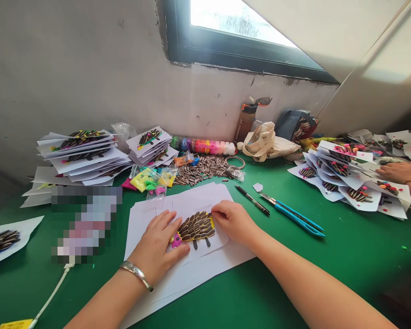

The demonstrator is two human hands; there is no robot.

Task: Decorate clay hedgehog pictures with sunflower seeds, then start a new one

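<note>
A small white card [216, 242] lies on a stack of white paper [147, 292]. On it is a hedgehog picture [196, 227], its body covered in striped sunflower seeds over yellow clay, with a pink clay face and two dark seed legs. My left hand [160, 249] rests over the card's left side with fingers spread, beside the pink face. At the picture's right end, where yellow clay shows, my right hand [233, 220] has thumb and fingers pinched together. Whatever lies between those fingertips is hidden.
Behind the paper are clay packets [149, 180] and loose sunflower seeds [205, 169]. A pen [251, 199] and a blue utility knife [294, 214] lie to the right. Finished cards are piled at left [85, 160] and right [345, 178]. Another person's hand [400, 172] touches the right pile.
</note>
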